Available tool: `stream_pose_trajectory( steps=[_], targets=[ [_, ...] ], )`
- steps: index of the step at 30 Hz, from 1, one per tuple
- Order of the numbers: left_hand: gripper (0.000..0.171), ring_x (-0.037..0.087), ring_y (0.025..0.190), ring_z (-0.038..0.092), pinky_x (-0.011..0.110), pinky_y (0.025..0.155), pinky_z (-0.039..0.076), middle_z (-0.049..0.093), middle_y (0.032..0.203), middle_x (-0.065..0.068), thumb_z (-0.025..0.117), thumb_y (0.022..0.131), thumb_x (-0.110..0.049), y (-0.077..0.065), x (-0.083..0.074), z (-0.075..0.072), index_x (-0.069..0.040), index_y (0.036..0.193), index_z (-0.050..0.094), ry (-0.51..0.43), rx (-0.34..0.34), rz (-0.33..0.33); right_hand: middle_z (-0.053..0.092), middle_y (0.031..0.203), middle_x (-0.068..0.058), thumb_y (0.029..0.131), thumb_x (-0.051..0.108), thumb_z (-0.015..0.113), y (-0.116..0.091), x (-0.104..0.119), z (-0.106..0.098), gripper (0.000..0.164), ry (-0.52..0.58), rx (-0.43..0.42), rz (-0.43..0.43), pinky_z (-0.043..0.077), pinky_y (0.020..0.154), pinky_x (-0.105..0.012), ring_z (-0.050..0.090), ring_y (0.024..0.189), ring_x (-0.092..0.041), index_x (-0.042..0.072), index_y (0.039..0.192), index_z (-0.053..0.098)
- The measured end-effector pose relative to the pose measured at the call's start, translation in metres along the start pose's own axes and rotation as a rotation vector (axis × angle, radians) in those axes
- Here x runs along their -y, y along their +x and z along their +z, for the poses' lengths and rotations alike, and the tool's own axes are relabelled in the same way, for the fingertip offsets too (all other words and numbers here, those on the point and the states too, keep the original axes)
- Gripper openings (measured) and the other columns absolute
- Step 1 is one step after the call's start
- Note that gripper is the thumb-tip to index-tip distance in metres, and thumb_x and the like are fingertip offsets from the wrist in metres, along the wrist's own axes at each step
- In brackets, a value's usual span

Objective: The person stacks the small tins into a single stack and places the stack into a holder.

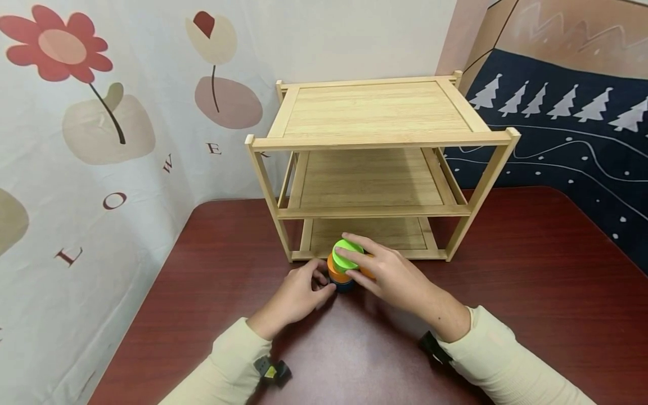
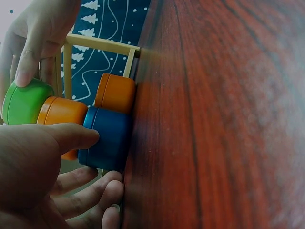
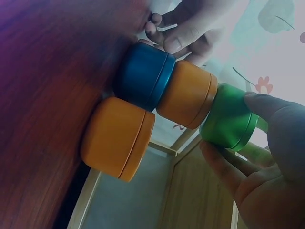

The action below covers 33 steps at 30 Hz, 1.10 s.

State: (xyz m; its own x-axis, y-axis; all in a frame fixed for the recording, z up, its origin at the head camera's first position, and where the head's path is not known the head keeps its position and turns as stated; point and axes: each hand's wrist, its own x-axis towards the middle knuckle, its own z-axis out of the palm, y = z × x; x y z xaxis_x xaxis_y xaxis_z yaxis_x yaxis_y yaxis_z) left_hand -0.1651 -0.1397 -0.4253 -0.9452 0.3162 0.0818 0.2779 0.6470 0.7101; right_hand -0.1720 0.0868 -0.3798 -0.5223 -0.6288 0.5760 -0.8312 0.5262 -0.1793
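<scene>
Three small round lidded jars stand in a stack: a blue jar (image 2: 112, 138) on the table, an orange jar (image 3: 187, 94) on it, and a green jar (image 1: 347, 256) on top. My right hand (image 1: 392, 275) pinches the green jar from the right, thumb on one side and fingers on the other. Low on the left, my left hand (image 1: 301, 292) holds the blue jar between thumb and fingers. A second orange jar (image 3: 116, 138) stands on the table beside the blue one, mostly covered by my right hand in the head view.
Just behind the jars stands a three-tier wooden shelf (image 1: 374, 212) on the dark red table (image 1: 212, 292). A flower-printed cloth (image 1: 167, 84) hangs at the left and back. Dark cloth with white trees (image 1: 552, 146) hangs at the right.
</scene>
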Motion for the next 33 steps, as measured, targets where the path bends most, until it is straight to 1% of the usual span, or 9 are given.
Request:
stream_pose_trajectory(
  steps=[9, 17, 25, 33],
  targets=[
    [0.03, 0.005, 0.071, 0.062, 0.026, 0.071, 0.052, 0.071, 0.089, 0.001, 0.073, 0.089, -0.018, 0.0001, -0.0011, 0.0001, -0.01, 0.116, 0.063, 0.015, -0.005, -0.017, 0.057, 0.139, -0.015, 0.086, 0.015, 0.079, 0.0, 0.0001, 0.0011, 0.048, 0.001, -0.002, 0.003, 0.058, 0.073, -0.031, 0.071, 0.098, -0.022, 0.014, 0.132, 0.065],
    [0.03, 0.005, 0.072, 0.063, 0.025, 0.07, 0.051, 0.072, 0.088, 0.0, 0.074, 0.089, -0.017, 0.0008, 0.0006, 0.0014, -0.009, 0.116, 0.063, 0.006, -0.011, -0.01, 0.058, 0.138, -0.012, 0.086, 0.015, 0.079, -0.0009, -0.0007, 0.0033, 0.05, 0.015, -0.021, -0.003, 0.058, 0.074, -0.032, 0.071, 0.099, -0.022, 0.013, 0.133, 0.064],
    [0.03, 0.006, 0.073, 0.064, 0.024, 0.07, 0.051, 0.072, 0.089, 0.001, 0.074, 0.089, -0.016, 0.0011, 0.0007, 0.0017, -0.008, 0.116, 0.062, -0.006, -0.006, -0.005, 0.06, 0.137, -0.011, 0.085, 0.013, 0.079, -0.0023, -0.0018, 0.0046, 0.05, 0.026, -0.031, -0.008, 0.057, 0.072, -0.031, 0.072, 0.096, -0.02, 0.013, 0.134, 0.064],
    [0.03, 0.008, 0.077, 0.064, 0.025, 0.071, 0.051, 0.072, 0.089, 0.0, 0.074, 0.089, -0.017, 0.001, -0.0001, 0.0015, -0.009, 0.116, 0.063, 0.004, -0.01, -0.011, 0.059, 0.138, -0.011, 0.087, 0.015, 0.077, -0.0018, -0.0017, 0.0047, 0.049, 0.026, -0.016, 0.002, 0.058, 0.077, -0.035, 0.071, 0.102, -0.022, 0.014, 0.134, 0.063]
  ],
)
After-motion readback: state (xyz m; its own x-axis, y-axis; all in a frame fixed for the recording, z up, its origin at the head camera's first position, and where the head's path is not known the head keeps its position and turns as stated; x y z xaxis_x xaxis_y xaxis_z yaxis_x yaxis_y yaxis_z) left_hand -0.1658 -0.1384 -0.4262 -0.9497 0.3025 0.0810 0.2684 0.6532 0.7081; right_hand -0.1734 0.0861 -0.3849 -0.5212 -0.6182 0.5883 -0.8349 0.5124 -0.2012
